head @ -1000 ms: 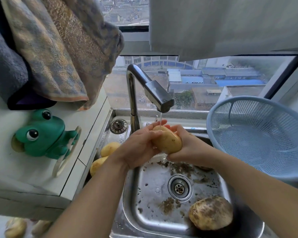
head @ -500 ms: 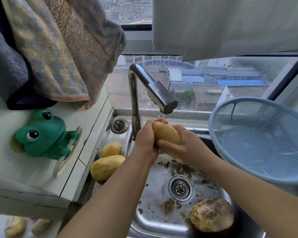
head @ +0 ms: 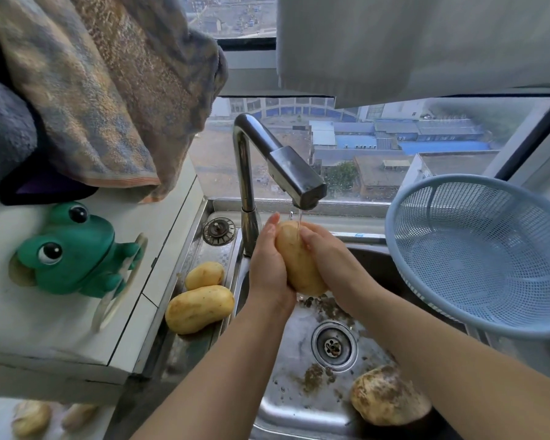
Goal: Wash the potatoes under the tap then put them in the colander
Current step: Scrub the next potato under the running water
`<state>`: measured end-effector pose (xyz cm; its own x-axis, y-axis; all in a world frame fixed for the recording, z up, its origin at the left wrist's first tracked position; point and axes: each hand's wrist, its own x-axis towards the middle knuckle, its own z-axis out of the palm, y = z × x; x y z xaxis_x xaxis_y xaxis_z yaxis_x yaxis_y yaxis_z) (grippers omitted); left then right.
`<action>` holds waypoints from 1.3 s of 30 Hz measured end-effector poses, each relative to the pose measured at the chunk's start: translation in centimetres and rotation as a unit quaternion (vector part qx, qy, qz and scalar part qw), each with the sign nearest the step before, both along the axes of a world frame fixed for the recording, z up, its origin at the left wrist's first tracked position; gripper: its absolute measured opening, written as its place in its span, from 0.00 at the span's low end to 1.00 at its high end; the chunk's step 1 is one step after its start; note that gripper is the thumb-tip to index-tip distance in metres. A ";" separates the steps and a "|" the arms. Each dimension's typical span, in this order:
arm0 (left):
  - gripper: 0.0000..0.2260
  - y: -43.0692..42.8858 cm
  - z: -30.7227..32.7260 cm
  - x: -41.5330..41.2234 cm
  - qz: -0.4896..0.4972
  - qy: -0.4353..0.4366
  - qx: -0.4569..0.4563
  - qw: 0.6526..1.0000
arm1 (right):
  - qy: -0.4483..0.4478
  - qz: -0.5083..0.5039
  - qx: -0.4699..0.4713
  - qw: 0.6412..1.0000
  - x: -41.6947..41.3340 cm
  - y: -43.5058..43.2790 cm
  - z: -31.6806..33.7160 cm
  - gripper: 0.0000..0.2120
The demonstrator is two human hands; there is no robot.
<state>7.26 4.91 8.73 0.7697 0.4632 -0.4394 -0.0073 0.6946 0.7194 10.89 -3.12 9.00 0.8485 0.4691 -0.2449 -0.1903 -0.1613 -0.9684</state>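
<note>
Both hands are on one potato [head: 299, 265] under the tap [head: 286, 166]. The left hand [head: 269, 268] cups its left flank and the right hand [head: 327, 258] wraps its right flank, so neither is free. A thin water stream [head: 299, 217] hits the potato's far end.

Change: a second ago the potato lay crosswise between the palms. Now it is turned lengthwise, far end up into the stream. The left hand has slid from over the near face round to the side. My read is a rub-and-rotate stroke to get water on the ends and unrinsed faces, so the wash step is not finished. The skin looks mostly clean already, so the transfer is probably close.

The colander [head: 489, 255] sits right of the sink [head: 292, 369], tilted toward the camera, and nothing shows inside it. A muddy potato [head: 389, 396] lies in the near right of the basin, with dirt flecks around the drain [head: 333, 346]. Two cleaner potatoes [head: 200, 309] lie on the steel ledge left of the basin, well apart from the colander (washed but parked on the wrong side, I guess). More potatoes [head: 31, 419] show blurred at near left, lower down.

A green frog [head: 70, 252] sits on the white desk [head: 61, 328], with towels [head: 108, 90] hanging above it.
</note>
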 end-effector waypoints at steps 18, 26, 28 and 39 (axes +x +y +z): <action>0.17 1.4 0.3 0.3 -0.082 0.020 0.236 0.968 | 0.403 -0.022 0.192 0.894 0.5 0.2 1.3 0.29; 0.10 -0.1 1.3 -0.9 -0.029 0.024 0.083 0.996 | 0.267 0.082 0.168 0.946 -0.3 -2.5 1.6 0.25; 0.11 -0.6 1.2 -1.9 -0.071 0.019 0.086 0.994 | 0.234 0.100 0.090 0.963 -0.5 -3.8 0.7 0.30; 0.14 -1.2 -2.4 -6.6 -0.180 0.106 0.111 0.972 | -0.015 0.147 -0.158 0.976 -3.0 -6.2 -3.0 0.28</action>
<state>0.63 3.69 6.29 0.8029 0.2812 -0.5257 0.3720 0.4528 0.8103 7.89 -9.35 6.04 0.6977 0.5986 -0.3937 -0.0621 -0.4969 -0.8656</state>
